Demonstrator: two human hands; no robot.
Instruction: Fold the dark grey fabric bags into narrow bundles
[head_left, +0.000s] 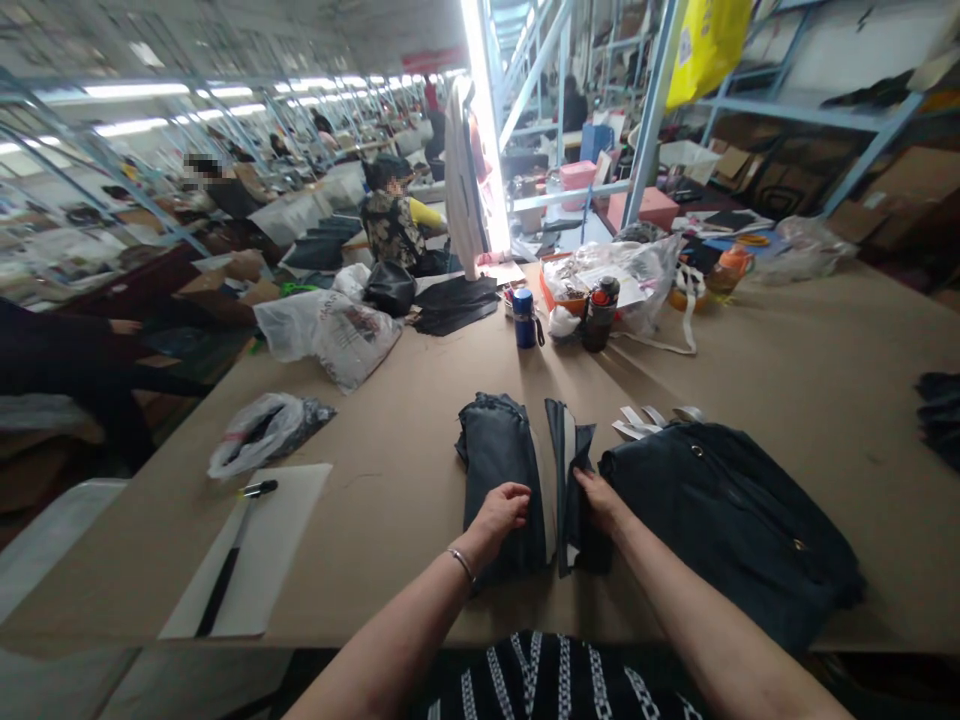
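A stack of dark fabric pieces (pixel 499 450) lies on the table in front of me, with a pale layer along its right edge. Over its near part is my left hand (pixel 504 515), fingers bent and pressed together; whether they hold anything is hidden. My right hand (pixel 598 498) is closed on the edge of a dark fabric panel (pixel 575 505), thumb on top. That panel stands on edge with a light strip beside it, a narrow gap from the stack. Just right of my right hand lies a dark bag (pixel 727 500) with zippers, pale straps (pixel 641 420) showing behind it.
On the left, a hammer-like tool (pixel 229 565) rests on a white sheet (pixel 289 540) near a plastic bag (pixel 259 432). Farther back stand a blue bottle (pixel 524 320), a dark bottle (pixel 600 318) and an orange tray (pixel 553 290). A co-worker (pixel 394 225) sits beyond the table.
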